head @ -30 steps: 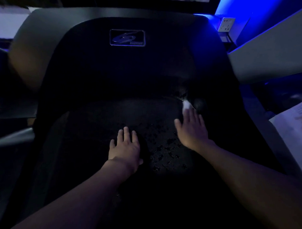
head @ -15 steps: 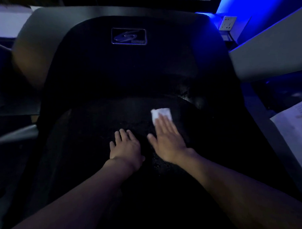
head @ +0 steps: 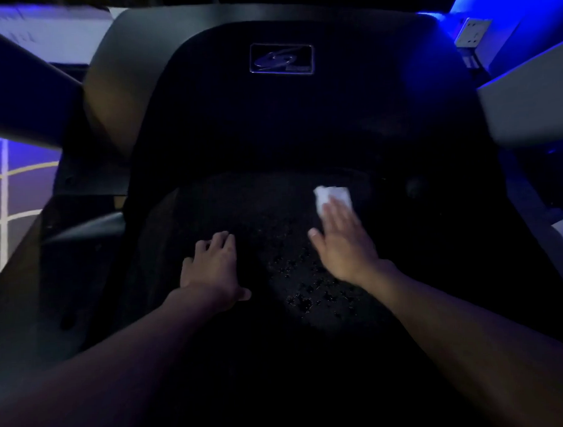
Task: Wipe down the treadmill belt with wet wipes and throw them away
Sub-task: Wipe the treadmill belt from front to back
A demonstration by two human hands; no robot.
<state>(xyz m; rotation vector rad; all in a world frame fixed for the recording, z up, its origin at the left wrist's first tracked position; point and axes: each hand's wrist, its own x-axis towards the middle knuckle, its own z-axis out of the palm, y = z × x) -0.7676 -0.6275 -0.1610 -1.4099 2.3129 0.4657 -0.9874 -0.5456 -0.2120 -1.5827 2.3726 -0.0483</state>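
Just then the right hand [head: 343, 246], fingers flat, pressed the wipe [head: 332, 197] onto the belt [head: 257, 207], right of centre near its front end; half a second before it had lain nearer the middle, so the stroke had swung back rightward; the left hand [head: 212, 268] stayed spread on the belt, holding nothing; wet spots [head: 308, 289] remained between the hands, so wiping looked unfinished.

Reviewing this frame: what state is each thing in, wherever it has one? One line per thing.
treadmill belt: wet, with droplets between the hands.
left hand: palm down on the belt, holding nothing.
right hand: fingers straight, pressing on the wet wipe.
wet wipe: lying on the belt, near part under the fingers.
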